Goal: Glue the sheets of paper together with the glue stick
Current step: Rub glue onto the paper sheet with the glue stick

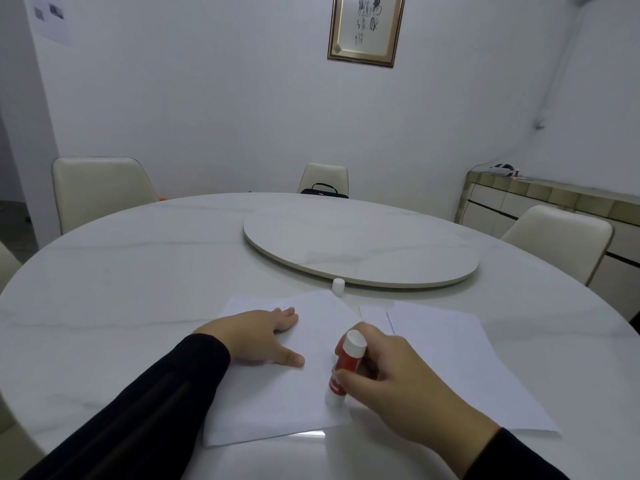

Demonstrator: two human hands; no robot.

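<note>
— What's over on the left side?

— The left hand (pixel 263 336) lies flat on the near sheet of paper (pixel 277 393), fingers straight and spread, palm down. Its black sleeve (pixel 138 410) runs off the bottom edge, so the arm is cut off. The hand covers part of the sheet, and another sheet's corner (pixel 239 303) peeks out behind it; how many lie stacked there I cannot tell.

— And in the middle?

— The right hand (pixel 398 372) has its thumb and fingers curled round the red glue stick (pixel 343 368), which stands tilted with its lower white end on the near sheet, close to that sheet's right edge. The tip touching the paper is hard to make out, and the print on the label is too blurred to read. A small white cap (pixel 338 285) stands apart on the table (pixel 138 271), just in front of the turntable (pixel 360 244).

— Further right?

— More paper (pixel 450 358) lies beside the near sheet, partly hidden by the right hand; white on white, its edges are difficult to separate. The right wrist leaves the frame at the bottom.
</note>
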